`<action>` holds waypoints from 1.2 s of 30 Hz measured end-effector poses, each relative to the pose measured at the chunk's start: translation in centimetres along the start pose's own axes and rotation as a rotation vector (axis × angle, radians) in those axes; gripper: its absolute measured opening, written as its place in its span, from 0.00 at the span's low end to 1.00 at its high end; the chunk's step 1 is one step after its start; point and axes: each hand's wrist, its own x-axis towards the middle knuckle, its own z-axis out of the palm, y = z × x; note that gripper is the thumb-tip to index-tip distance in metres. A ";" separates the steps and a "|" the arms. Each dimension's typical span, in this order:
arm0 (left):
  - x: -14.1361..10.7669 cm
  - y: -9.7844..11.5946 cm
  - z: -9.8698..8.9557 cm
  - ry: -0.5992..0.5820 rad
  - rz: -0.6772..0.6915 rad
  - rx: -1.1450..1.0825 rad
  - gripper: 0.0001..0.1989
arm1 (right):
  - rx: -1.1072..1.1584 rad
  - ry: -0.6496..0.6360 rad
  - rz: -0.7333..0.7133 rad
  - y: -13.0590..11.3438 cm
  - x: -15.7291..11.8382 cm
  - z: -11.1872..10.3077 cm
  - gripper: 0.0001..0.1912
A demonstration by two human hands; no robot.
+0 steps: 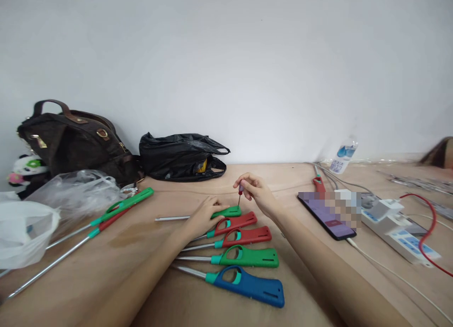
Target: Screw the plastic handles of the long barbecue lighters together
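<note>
Mid-worktop: left hand (205, 214) flat on green lighter (226, 212), right hand (256, 189) fingers pinched on screwdriver (240, 193); keep it upright, press steady

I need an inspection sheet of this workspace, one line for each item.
Surface: tan table, a faint stain left of centre.
Job's things: green lighter under the left hand; small screwdriver standing on it; four more lighters in a row below: two red, one green, one blue.
Clutter: two long lighters at left, clear bags, phone, bottle.
Grips: left hand presses the green lighter flat; right hand pinches the screwdriver.
Cables: power strip, red cable, white cable.
Surroundings: white wall, brown handbag, black bag, plush toy.
</note>
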 end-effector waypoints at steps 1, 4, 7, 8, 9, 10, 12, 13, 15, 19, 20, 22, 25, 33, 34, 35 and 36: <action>0.0 0.0 0.0 -0.002 -0.001 0.001 0.17 | 0.004 -0.014 0.013 0.0 0.0 0.0 0.18; 0.0 -0.1 0.0 0.004 0.003 0.007 0.17 | 0.022 -0.031 0.034 -0.1 0.0 0.1 0.20; -0.1 -0.2 0.1 0.009 0.013 -0.001 0.17 | 0.041 -0.010 0.027 -0.1 -0.1 0.3 0.18; -0.1 -0.2 0.1 0.011 0.017 -0.007 0.17 | 0.040 -0.001 0.022 -0.1 -0.1 0.3 0.18; -0.1 -0.2 0.2 0.012 0.022 -0.014 0.17 | 0.033 0.004 0.015 -0.1 -0.1 0.4 0.18; -0.1 -0.2 0.2 0.015 0.027 -0.021 0.17 | 0.024 0.004 0.013 -0.1 -0.1 0.4 0.18; 0.0 -0.2 0.2 0.019 0.034 -0.030 0.17 | 0.003 -0.008 0.020 -0.1 -0.1 0.3 0.19; 0.0 -0.2 0.2 0.019 0.035 -0.032 0.16 | 0.001 -0.015 0.031 -0.1 -0.1 0.3 0.21; 0.0 -0.3 0.2 0.016 0.036 -0.031 0.16 | 0.019 -0.011 0.049 -0.1 -0.2 0.3 0.22; 0.0 -0.3 0.3 0.018 0.035 -0.033 0.17 | 0.051 0.017 0.029 -0.1 -0.2 0.3 0.19; 0.0 -0.3 0.3 0.018 0.036 -0.035 0.17 | 0.045 0.014 0.026 -0.1 -0.2 0.3 0.20; 0.0 -0.3 0.3 0.020 0.035 -0.034 0.17 | 0.032 0.007 0.037 0.0 -0.1 0.3 0.21; 0.0 -0.3 0.3 0.012 0.030 -0.025 0.17 | 0.048 0.022 0.048 0.0 -0.1 0.3 0.24; 0.0 -0.3 0.2 0.010 0.035 -0.026 0.17 | 0.006 0.018 0.013 -0.3 -0.1 0.3 0.22; 0.0 -0.3 0.2 0.007 0.037 -0.024 0.17 | 0.003 0.015 0.011 -0.3 0.0 0.3 0.23; 0.0 -0.3 0.2 0.008 0.038 -0.020 0.17 | 0.009 0.016 0.009 -0.3 0.0 0.3 0.23; 0.0 -0.3 0.2 0.010 0.038 -0.017 0.17 | 0.017 0.018 0.008 -0.3 0.0 0.4 0.23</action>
